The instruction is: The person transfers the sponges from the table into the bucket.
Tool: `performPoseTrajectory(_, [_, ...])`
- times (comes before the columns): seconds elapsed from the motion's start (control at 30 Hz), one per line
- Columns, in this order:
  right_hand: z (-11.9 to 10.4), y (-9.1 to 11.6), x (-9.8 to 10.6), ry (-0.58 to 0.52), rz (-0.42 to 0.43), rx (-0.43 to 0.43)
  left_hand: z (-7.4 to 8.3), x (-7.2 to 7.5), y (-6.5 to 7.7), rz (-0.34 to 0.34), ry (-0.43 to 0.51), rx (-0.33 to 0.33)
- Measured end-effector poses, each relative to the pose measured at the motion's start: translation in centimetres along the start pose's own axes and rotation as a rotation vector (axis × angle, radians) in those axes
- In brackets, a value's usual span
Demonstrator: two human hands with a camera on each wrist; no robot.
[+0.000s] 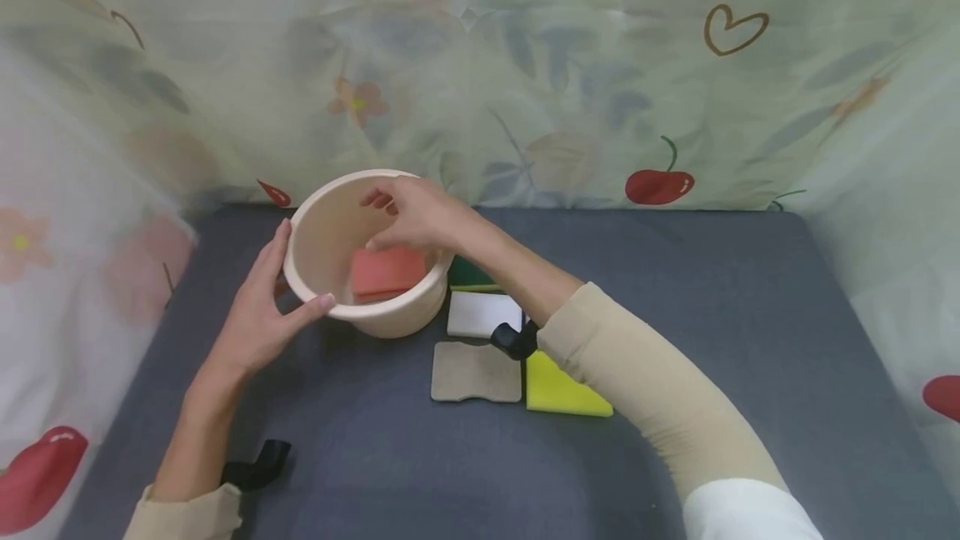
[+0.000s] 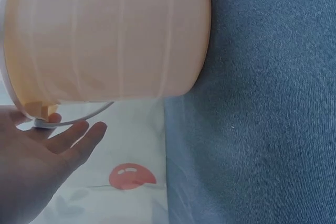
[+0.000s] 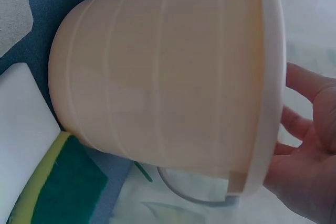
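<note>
A cream plastic bucket (image 1: 405, 315) stands on the dark cloth, with a coral-red block, perhaps a sponge or folded cloth (image 1: 388, 273), inside. My left hand (image 1: 258, 307) grips the rim at its left, thumb over the near edge; in the left wrist view, its fingers lie by the thin handle (image 2: 94, 114). Over the bucket's mouth is my right hand (image 1: 420, 215), loosely bent and holding nothing visible, its thumb just above the red block. Whether they touch is unclear. The right wrist view shows the bucket wall (image 3: 157, 77) with this hand (image 3: 310, 129) beyond the rim.
Right of the bucket lie a green-and-yellow scouring sponge (image 3: 71, 182), a white block (image 1: 480, 315), a grey notched pad (image 1: 476, 372) and a yellow cloth-like piece (image 1: 562, 386), partly under my right forearm. A printed curtain (image 1: 525, 65) hangs behind the table (image 1: 420, 457).
</note>
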State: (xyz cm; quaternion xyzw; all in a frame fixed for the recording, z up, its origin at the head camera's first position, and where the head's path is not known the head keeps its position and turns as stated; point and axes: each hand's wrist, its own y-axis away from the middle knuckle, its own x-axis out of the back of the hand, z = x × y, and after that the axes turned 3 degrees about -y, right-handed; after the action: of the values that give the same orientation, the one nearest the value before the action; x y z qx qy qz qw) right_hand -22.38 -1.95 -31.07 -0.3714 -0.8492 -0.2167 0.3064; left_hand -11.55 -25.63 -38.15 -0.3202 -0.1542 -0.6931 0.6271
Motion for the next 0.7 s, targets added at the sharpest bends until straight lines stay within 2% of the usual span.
performPoseTrajectory(0.17, [0.1, 1.0, 0.5, -0.047, 0.007, 0.027, 0.3, 0.0, -0.1, -0.015, 0.035, 0.011])
performPoseTrajectory(0.43, [0.4, 3.0, 1.7, -0.122, 0.005, 0.083, 0.7, -0.4, -0.5, 0.002, 0.06, 0.067])
performPoseTrajectory(0.7, [1.1, 5.1, 2.6, -0.199, 0.023, 0.107, 0.6, -0.3, -0.4, 0.015, 0.065, 0.062])
